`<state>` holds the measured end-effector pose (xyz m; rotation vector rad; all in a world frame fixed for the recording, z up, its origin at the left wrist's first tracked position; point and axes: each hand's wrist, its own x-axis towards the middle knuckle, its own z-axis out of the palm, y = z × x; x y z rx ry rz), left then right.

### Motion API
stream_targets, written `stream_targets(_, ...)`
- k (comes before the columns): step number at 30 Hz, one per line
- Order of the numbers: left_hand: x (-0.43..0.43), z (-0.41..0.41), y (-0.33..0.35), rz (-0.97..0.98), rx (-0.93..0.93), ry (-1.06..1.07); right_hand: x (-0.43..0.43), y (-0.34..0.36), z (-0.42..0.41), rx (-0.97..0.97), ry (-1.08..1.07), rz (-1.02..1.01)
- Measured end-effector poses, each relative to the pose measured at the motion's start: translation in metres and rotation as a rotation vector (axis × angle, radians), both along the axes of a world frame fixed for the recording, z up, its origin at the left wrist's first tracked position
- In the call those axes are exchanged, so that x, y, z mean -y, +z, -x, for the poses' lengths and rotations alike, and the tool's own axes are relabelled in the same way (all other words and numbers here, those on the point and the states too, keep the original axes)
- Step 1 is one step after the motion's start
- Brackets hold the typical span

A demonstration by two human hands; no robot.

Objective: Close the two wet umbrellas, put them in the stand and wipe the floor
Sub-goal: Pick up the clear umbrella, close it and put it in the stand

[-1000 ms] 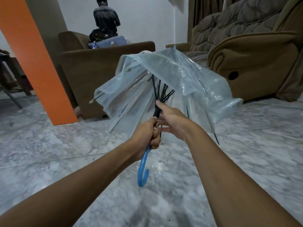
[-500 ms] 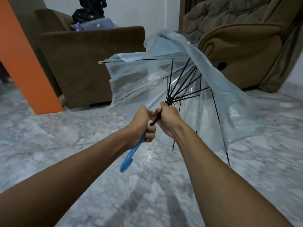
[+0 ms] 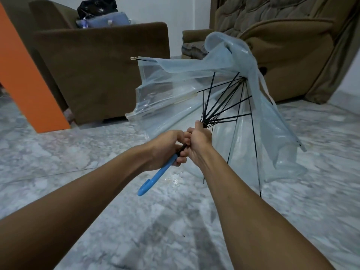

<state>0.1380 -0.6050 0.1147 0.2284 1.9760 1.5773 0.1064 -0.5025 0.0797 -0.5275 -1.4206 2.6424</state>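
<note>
A clear plastic umbrella [image 3: 261, 121] with black ribs and a blue hooked handle [image 3: 153, 178] is held out in front of me, half collapsed, its top pointing away to the right. My left hand [image 3: 167, 149] grips the shaft just above the blue handle. Right beside it, my right hand [image 3: 198, 141] grips the shaft at the black runner where the ribs meet. Water drops [image 3: 175, 179] glisten on the marble floor under the handle. No second umbrella, stand or cloth is in view.
A brown armchair [image 3: 101, 71] with bags on it stands ahead on the left. A padded brown recliner [image 3: 288, 47] is behind the umbrella on the right. An orange pillar [image 3: 29, 84] rises at the left. Grey marble floor [image 3: 175, 230] spreads all around.
The umbrella has swung to the right and tilted lower, its ribs now spread wider. Both hands kept their grip and moved right; the blue handle turned from hanging down to slanting left.
</note>
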Motion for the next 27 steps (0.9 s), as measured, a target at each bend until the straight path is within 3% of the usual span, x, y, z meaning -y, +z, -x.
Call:
stream_targets(4, 0.011, 0.001, 0.001, 0.064, -0.014, -0.079, -0.007, 0.000, 0.005, -0.039, -0.055, 0.117)
stream_targets(7, 0.021, -0.005, 0.002, 0.350, -0.011, -0.213, -0.012, -0.003, 0.008, -0.046, -0.108, 0.139)
stream_targets(9, 0.020, -0.010, 0.000, 0.423, -0.073, -0.223, -0.016, -0.004, 0.007, -0.028, -0.101, 0.107)
stream_targets(14, 0.017, -0.006, -0.014, 0.390, -0.424, 0.041, -0.024, -0.005, 0.010, -0.065, -0.109, 0.203)
stream_targets(18, 0.022, -0.006, -0.019, 0.378, -0.557, 0.105, -0.026, -0.005, 0.004, -0.102, -0.065, 0.054)
stream_targets(23, 0.017, -0.003, -0.017, 0.318, -0.552, 0.194, -0.016, 0.007, -0.002, -0.182, 0.054, -0.058)
stream_targets(27, 0.011, -0.003, -0.012, 0.313, -0.543, 0.224, -0.008, 0.013, -0.003, -0.131, 0.095, -0.101)
